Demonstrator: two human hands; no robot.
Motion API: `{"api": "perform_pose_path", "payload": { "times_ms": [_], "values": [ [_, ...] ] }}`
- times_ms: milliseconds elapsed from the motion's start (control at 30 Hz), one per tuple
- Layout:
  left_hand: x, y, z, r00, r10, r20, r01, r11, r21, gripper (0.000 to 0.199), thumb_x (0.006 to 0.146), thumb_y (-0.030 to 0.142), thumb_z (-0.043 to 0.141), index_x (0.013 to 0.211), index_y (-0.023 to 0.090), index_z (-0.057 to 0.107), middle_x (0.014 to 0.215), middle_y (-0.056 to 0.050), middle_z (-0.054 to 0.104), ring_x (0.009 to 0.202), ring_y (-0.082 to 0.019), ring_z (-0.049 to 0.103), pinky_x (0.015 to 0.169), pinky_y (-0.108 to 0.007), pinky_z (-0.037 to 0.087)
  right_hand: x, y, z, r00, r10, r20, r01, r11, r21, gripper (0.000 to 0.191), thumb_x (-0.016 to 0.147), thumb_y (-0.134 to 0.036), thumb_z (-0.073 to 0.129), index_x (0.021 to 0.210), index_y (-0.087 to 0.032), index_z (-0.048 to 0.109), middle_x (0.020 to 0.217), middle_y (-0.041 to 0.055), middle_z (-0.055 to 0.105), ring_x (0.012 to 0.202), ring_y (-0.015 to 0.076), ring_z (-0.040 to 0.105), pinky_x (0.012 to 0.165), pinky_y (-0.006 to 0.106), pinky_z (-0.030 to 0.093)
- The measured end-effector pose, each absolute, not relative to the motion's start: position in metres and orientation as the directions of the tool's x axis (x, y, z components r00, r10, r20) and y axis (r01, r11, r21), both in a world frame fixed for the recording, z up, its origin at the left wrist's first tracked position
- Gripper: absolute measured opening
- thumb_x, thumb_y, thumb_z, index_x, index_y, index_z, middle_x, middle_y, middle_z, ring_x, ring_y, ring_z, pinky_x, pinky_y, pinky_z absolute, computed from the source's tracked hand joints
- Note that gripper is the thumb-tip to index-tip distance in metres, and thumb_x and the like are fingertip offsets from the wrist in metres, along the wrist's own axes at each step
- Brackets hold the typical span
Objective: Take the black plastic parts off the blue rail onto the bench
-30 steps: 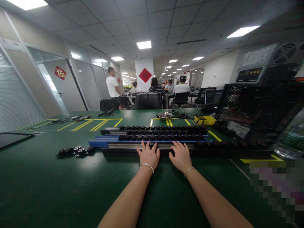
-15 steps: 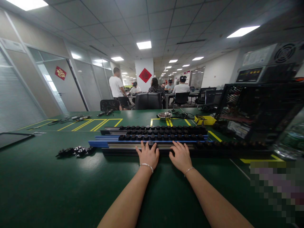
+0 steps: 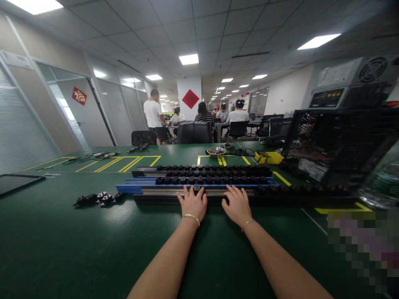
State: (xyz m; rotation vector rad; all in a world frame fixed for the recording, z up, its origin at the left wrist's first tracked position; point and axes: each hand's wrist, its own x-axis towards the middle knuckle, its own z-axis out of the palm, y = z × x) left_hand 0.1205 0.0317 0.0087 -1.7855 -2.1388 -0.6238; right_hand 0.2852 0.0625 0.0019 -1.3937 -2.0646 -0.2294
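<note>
My left hand (image 3: pixel 192 204) rests on the front metal rail (image 3: pixel 215 192) with its fingers spread. A small black part (image 3: pixel 196 188) sits on the rail at those fingertips; whether they pinch it or only touch it is hard to see. Farther right along this rail lies my right hand (image 3: pixel 237 204), its fingers stretched out over the metal with nothing visible in them. Behind both hands, rows of similar black parts (image 3: pixel 215 180) stand on parallel rails. A blue rail end (image 3: pixel 129 189) sticks out at the left. More black parts line the front rail toward the right.
Loose black parts (image 3: pixel 107 198) lie on the green table (image 3: pixel 93 249) to the left. Behind the rails stand a metal bowl (image 3: pixel 216 152) and a yellow tray (image 3: pixel 269 158). An open computer case (image 3: pixel 330 145) rises at the right. Several people are at desks farther off.
My left hand has shifted slightly left, and the small black part at its fingertips has moved the same way. My right hand stays in place.
</note>
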Motion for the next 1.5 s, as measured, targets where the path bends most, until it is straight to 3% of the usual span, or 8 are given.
{"api": "perform_pose_path", "payload": {
  "times_ms": [1500],
  "values": [
    [0.110,0.029,0.018,-0.252,0.881,0.400,0.964,0.193,0.181,0.041,0.086,0.043,0.030,0.120,0.039,0.051,0.132,-0.004,0.048,0.131,-0.031,0.024,0.102,-0.060,0.013,0.287,0.063,0.004,-0.252,0.794,0.554,0.878,0.428,-0.215,0.026,0.079,-0.028,0.040,0.087,-0.021,0.063,0.124,0.0062,0.054,0.119,0.0234,0.041,0.103,0.047,0.020]
  ]
}}
